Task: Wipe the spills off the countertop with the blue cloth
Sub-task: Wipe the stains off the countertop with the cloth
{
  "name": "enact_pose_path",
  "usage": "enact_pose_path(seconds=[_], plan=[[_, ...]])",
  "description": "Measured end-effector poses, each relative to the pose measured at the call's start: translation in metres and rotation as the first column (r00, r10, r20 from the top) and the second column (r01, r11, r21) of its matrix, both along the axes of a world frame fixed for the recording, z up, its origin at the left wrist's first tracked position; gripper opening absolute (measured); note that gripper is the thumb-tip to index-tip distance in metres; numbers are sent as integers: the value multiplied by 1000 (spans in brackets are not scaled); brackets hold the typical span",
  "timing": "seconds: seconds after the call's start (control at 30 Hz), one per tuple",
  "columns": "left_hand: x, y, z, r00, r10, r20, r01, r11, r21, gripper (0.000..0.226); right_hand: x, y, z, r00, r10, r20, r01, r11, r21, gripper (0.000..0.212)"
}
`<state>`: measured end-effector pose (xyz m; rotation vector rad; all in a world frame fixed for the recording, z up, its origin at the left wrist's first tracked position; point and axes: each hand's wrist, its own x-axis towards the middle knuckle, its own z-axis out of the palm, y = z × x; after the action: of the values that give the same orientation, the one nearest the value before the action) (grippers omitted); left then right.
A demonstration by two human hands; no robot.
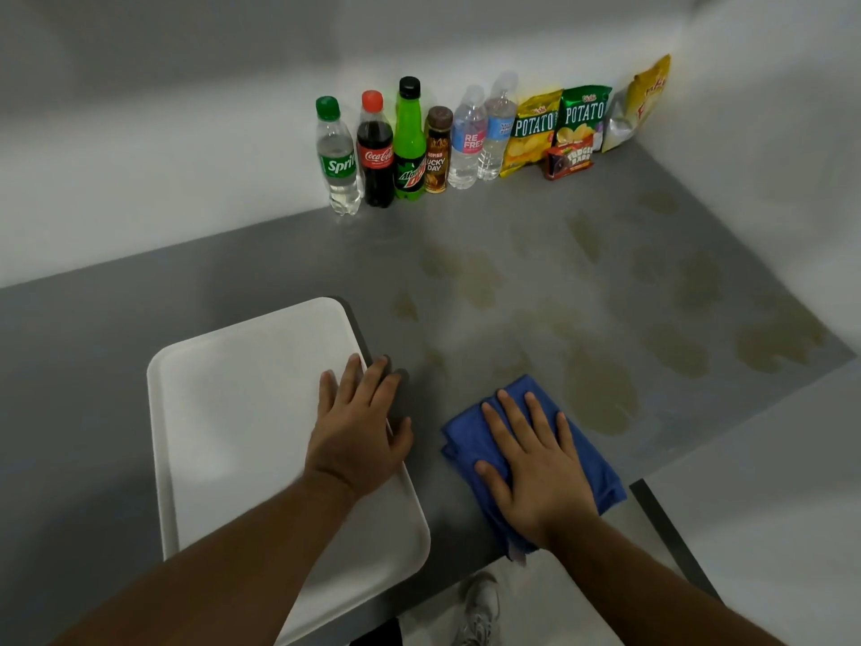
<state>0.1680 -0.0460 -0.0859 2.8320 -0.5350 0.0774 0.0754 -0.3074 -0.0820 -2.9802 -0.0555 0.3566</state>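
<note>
Blue cloth (470, 435) soft, light, bunches easily | right hand (536, 463) flat on it — press mid-fold, fingers spread | left hand (358, 435) flat on white tray (242, 412), gripping nothing | spills (601, 394) beside cloth

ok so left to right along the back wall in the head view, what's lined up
Sprite bottle, Coca-Cola bottle, Mountain Dew bottle, Lucky Day coffee bottle, Refresh water bottle, second water bottle, yellow potato chip bag, green potato chip bag, yellow snack bag

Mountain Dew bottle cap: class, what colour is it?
The Mountain Dew bottle cap is black, shown best in the head view.
</note>
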Motion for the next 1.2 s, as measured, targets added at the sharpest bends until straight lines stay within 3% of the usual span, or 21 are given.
enact_pose_path(seconds=[0.17, 0.43, 0.73, 0.97, 1.2], plan=[[-1, -1, 2, 1000, 9, 4, -9, 1000, -18, 64, 56, 25, 6, 991, -129, -28, 127, 991, -50, 73], [4, -2, -2, 999, 7, 35, -6, 999, -42, 61, 0, 23, -4, 994, 106, 9, -106, 994, 20, 65], [3, 1, -5, 1000, -1, 19, 1, 1000, 11, 62, 73, 41, 6, 988, -152, -15, 151, 987, -48, 71], [6, 4, 3, 1000, 0, 11, 1, 999, -32, 57, 26, 26, -1, 987, 158, 0, -158, 987, -6, 64], [30, 11, 8, 993, 16, 113, -5, 996, -90, 54, 89, 39, 7, 997, -70, -14, 69, 996, -58, 73]])
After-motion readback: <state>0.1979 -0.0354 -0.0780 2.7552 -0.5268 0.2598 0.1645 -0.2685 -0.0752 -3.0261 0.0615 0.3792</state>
